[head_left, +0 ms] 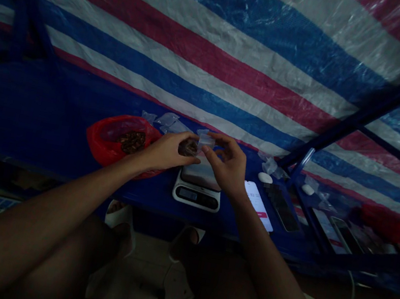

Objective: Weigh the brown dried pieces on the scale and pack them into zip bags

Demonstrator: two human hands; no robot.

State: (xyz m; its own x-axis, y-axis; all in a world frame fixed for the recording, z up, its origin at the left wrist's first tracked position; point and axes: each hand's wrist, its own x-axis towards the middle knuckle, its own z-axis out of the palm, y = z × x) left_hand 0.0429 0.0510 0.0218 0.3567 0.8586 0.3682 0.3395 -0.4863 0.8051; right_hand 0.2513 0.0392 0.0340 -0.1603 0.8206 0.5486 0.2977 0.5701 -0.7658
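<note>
In the head view, both hands meet over a scale (198, 196) near the middle of a blue table (73, 122). The left hand (172, 151) is clamped on the left side of a clear bag (189, 147), its thumb and fingers curled around the brown contents. The right hand (227, 163) pinches the bag's clear upper part between thumb and fingers. The clear bag is above the scale's metal pan; whether it touches the pan cannot be told. The scale's small screen is on the near side, its figures too small to read surely.

Just left of the scale, partly behind the left forearm, a red bag (102, 145) gapes around brown pieces (132, 142). Beyond it on the far side lie loose bags (169, 121). Right of the scale are a lit phone (257, 207), a dark phone (285, 212) and a white oval thing (265, 178). A striped sheet (202, 47) rises along the far edge. White slippers (122, 214) show below the near edge.
</note>
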